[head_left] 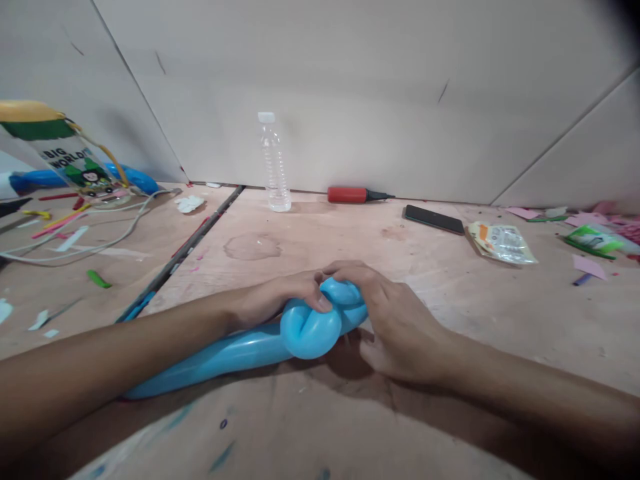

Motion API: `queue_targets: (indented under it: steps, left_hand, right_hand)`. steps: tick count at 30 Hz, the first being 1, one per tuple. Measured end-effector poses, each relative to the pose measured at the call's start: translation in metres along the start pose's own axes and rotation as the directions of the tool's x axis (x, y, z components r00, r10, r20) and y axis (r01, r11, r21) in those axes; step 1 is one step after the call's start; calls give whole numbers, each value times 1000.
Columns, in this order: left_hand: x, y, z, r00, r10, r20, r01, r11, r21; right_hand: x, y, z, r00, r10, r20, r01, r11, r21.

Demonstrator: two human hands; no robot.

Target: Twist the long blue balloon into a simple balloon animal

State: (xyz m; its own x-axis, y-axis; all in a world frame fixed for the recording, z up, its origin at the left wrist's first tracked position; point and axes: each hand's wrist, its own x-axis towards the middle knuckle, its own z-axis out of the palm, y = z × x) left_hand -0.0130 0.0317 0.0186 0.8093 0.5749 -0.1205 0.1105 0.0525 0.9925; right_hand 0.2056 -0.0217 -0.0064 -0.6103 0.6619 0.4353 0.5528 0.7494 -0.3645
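Observation:
A long light-blue modelling balloon lies slantwise before me, its right end twisted into several rounded loops. My left hand is closed on the twisted part from the far side, its thumb pressed onto a loop. From the right, my right hand grips the same bunch, fingers bent over its top and right side. Some fingertips of both hands are hidden behind the balloon. The straight length runs back to the lower left, partly under my left forearm.
Along the wall stand or lie a plastic bottle, a red hand pump, a phone and a plastic packet. At left are a clear printed bag, a white cable and scraps. A gap splits the wooden surface.

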Motion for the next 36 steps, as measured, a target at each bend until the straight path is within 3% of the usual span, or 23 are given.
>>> queue_targets:
  steps: [4, 8, 12, 15, 17, 19, 21, 23, 25, 27, 30, 33, 36]
  left_hand:
    - [-1, 6, -2, 995, 56, -82, -42, 985, 166]
    - [-5, 8, -4, 969, 206, -139, -129, 896, 426]
    - [-9, 8, 1, 942, 279, -184, -109, 776, 622]
    - [-9, 8, 6, 909, 319, -268, -42, 710, 703]
    - [-9, 9, 6, 877, 361, -317, -46, 720, 692]
    - [-7, 9, 4, 841, 411, -351, -88, 744, 662]
    - [-6, 8, 2, 800, 453, -394, -146, 784, 604]
    - [-5, 5, 2, 778, 452, -437, -217, 846, 487]
    - [-5, 2, 3, 799, 396, -453, -220, 893, 392]
    - [-6, 1, 4, 876, 285, -390, -104, 900, 424]
    - [-9, 1, 10, 976, 60, -208, 76, 805, 588]
    - [-11, 6, 17, 990, -81, -115, 137, 747, 651]
    - [-11, 11, 20, 990, -87, -114, 142, 697, 703]
  right_hand:
    - [4, -3, -5, 995, 94, -26, -96, 992, -85]
    - [6, -5, -5, 982, 185, -36, -188, 979, -77]
    - [3, -4, 0, 972, 237, -14, -237, 972, -6]
    - [2, -4, 4, 977, 214, -27, -204, 959, 196]
    - [2, -5, 5, 976, 218, -18, -188, 879, 438]
    - [3, -6, 5, 966, 252, 52, -224, 724, 652]
    - [5, -3, 6, 946, 302, 115, -282, 595, 753]
    - [7, 1, 7, 915, 388, 107, -320, 539, 779]
    - [9, 5, 10, 883, 467, 55, -322, 516, 794]
    - [9, 9, 14, 868, 497, 19, -311, 513, 800]
    - [7, 12, 17, 851, 526, -16, -331, 559, 760]
    - [3, 16, 17, 823, 567, -38, -365, 579, 729]
    - [3, 20, 15, 825, 565, -28, -364, 568, 738]
